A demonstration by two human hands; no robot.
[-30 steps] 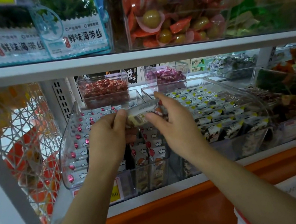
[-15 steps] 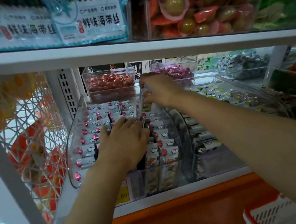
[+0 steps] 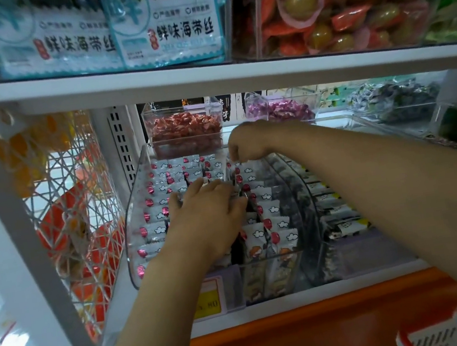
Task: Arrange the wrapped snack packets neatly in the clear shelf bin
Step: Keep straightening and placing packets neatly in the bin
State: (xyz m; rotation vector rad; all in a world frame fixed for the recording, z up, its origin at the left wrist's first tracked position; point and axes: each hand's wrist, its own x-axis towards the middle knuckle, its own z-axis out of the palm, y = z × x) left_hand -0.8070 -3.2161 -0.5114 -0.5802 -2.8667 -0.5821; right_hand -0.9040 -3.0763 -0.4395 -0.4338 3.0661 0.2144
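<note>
Snack packets (image 3: 154, 211) under flat left hand (image 3: 206, 210)

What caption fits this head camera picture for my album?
Left hand rests flat on snack packets in the clear bin; right hand curls over the back row.
</note>
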